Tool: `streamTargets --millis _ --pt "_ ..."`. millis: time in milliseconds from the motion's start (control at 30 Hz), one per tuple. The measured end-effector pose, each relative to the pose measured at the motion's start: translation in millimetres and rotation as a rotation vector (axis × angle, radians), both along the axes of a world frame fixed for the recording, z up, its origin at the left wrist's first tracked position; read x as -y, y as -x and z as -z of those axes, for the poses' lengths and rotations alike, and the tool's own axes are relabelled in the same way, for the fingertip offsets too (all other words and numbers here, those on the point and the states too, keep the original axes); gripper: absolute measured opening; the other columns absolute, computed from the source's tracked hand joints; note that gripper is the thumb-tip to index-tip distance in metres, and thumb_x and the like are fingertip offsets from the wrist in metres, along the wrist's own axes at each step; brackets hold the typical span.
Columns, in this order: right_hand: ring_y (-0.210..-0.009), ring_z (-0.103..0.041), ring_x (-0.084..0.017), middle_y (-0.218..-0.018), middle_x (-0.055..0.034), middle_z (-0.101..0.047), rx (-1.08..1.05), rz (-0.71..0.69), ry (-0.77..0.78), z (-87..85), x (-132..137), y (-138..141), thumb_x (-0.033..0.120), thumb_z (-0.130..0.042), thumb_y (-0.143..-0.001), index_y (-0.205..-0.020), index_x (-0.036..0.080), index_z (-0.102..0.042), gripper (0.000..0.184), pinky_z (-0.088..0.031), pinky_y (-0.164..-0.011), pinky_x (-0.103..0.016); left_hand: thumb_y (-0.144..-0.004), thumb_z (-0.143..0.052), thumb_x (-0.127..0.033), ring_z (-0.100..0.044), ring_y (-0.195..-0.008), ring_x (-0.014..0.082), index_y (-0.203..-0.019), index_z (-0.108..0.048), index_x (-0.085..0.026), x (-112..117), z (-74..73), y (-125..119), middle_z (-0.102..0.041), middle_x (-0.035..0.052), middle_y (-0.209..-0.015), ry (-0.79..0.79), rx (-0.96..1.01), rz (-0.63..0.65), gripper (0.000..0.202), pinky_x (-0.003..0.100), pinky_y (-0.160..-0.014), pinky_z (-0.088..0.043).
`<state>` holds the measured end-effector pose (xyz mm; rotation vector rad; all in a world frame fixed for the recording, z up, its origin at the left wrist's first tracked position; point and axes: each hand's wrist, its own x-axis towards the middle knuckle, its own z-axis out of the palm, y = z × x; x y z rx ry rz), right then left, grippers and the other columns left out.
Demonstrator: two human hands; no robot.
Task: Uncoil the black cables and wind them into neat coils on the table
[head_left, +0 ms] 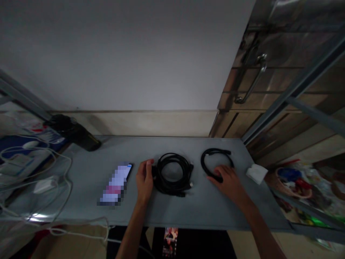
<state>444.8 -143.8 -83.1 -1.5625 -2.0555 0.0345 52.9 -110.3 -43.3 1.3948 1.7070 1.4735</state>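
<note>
A thick coil of black cable (185,171) lies flat on the grey tabletop, its plug ends sticking out on the right. At the coil's left side, my left hand (145,180) is closed on its edge, thumb uppermost, with part of the fingers hidden. Further right is a smaller, thinner loop of black cable (204,166). My right hand (228,181) grips the near side of that loop between thumb and curled fingers; the loop rests on or just above the table.
A lit phone (115,185) lies left of the coil. Behind it, a black bottle (78,133) is on its side. White cords (68,180) and a white adapter (45,184) crowd the left end. Crumpled white tissue (257,173) sits at the right edge, near a pink basket (293,189).
</note>
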Motion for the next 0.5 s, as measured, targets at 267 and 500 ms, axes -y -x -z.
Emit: streamTargets --millis 267,500 --pt "-0.086 -0.073 -0.033 -0.087 -0.0107 -0.072 -0.092 0.035 0.002 -11.5 0.7 23.9 0.082 -0.035 -0.115 -0.088 0.026 -0.060 0.067 -0.058 -0.085 -0.049 -0.110 -0.059 -0.069 -0.077 -0.108 0.0289 -0.112 -0.078 -0.022 1.9 0.3 2.1 -0.082 0.0108 -0.112 -0.053 0.008 -0.020 0.050 0.043 -0.102 -0.060" --pt "-0.058 -0.070 -0.029 -0.073 -0.0068 -0.070 -0.280 0.278 -0.055 -61.1 4.7 20.9 0.086 -0.025 -0.114 -0.103 0.025 -0.057 0.070 -0.045 -0.054 -0.037 -0.110 -0.060 -0.068 -0.076 -0.107 0.0292 -0.108 -0.076 -0.022 40.2 -14.4 2.6 -0.081 0.0104 -0.108 -0.119 0.011 -0.065 0.050 0.044 -0.102 -0.060"
